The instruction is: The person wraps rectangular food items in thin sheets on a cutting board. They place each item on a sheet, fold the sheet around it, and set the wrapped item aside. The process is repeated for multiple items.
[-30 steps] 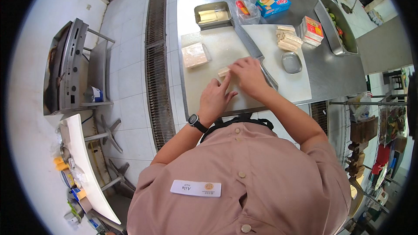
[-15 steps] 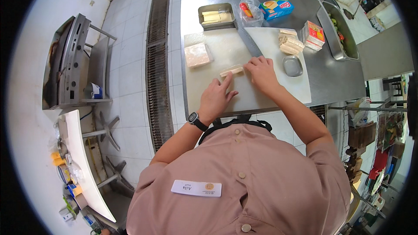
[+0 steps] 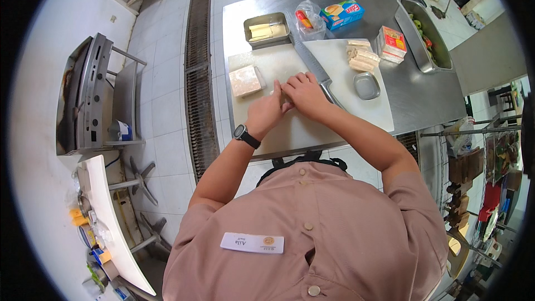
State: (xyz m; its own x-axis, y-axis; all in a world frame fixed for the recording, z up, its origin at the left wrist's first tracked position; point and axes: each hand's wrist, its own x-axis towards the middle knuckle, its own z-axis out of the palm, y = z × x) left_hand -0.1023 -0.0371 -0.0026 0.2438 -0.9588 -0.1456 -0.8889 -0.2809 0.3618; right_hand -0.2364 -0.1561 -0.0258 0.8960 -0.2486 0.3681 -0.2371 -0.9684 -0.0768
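Both of my hands meet over the white cutting board [image 3: 262, 134], fingertips close together. My left hand [image 3: 266, 112] has its fingers curled in. Beside it, my right hand [image 3: 302, 95] is closed with fingers bent down. Whatever lies beneath them is hidden; the pale wrapper roll seen earlier at this spot is covered. A stack of pale square wrappers [image 3: 245, 81] sits left of my hands. Just right of my right hand lies a large knife [image 3: 314, 64], its blade pointing away from me. Finished pale rolls [image 3: 362, 57] are piled at the board's far right.
Beyond the board stand a metal tray of pale yellow sticks [image 3: 264, 32], a plastic bag [image 3: 310, 21] and a blue box [image 3: 341, 14]. A small metal dish [image 3: 366, 86], a red-and-white package [image 3: 392, 43] and a deep vegetable pan [image 3: 423, 36] are on the right.
My hands have come together and now cover the pale roll. My right hand has shifted left, uncovering the knife's handle. The whole view has tilted slightly.
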